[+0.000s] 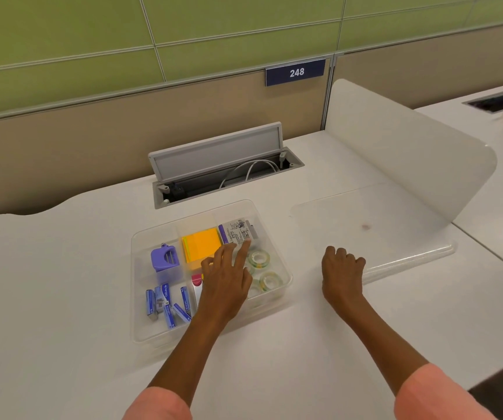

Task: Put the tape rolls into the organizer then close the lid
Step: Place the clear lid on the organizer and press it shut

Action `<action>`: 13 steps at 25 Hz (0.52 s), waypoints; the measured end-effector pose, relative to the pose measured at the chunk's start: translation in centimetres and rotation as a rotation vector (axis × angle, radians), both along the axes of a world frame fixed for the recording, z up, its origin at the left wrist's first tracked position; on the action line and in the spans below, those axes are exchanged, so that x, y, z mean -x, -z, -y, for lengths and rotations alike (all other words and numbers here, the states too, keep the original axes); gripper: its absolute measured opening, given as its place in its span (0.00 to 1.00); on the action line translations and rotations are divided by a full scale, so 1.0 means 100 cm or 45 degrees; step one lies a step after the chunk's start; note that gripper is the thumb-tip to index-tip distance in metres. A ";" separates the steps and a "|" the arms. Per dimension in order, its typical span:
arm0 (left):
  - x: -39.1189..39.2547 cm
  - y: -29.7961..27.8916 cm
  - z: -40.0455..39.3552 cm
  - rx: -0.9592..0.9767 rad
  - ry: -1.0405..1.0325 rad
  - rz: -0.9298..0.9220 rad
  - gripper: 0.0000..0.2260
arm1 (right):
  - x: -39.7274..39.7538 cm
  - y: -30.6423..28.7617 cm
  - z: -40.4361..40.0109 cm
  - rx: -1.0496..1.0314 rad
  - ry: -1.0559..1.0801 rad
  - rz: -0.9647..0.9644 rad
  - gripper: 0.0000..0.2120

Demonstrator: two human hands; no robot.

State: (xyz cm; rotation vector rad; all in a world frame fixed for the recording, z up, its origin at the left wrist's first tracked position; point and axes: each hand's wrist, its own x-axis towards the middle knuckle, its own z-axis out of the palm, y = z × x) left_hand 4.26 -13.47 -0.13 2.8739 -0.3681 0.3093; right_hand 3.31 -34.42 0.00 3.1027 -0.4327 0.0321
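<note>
Three tape rolls (pixel 259 258) are seen lying flat in the organizer (pixel 286 281), in its compartment toward 3 o'clock. The left hand (pixel 226 277) is held over them, fingers spread and empty. The lid (pixel 350 219) lies flat on the desk (pixel 62 283) at 3 o'clock of the organizer, long axis running 10 to 4. Its near edge is touched by the curled, empty right hand (pixel 342 271), clearly the nearer one. Open desk is left between lid and organizer.
</note>
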 end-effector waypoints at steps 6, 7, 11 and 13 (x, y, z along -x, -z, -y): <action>-0.005 -0.019 0.006 0.130 0.056 0.181 0.22 | -0.010 -0.048 -0.010 0.169 -0.172 0.408 0.17; -0.008 -0.025 0.006 0.185 0.074 0.215 0.23 | -0.014 -0.061 -0.011 0.180 -0.190 0.517 0.15; -0.025 -0.058 0.008 0.396 0.092 0.241 0.30 | -0.022 -0.099 -0.020 0.210 -0.363 1.012 0.17; -0.029 -0.073 0.011 0.427 0.150 0.252 0.32 | -0.022 -0.109 -0.030 0.225 -0.486 1.208 0.18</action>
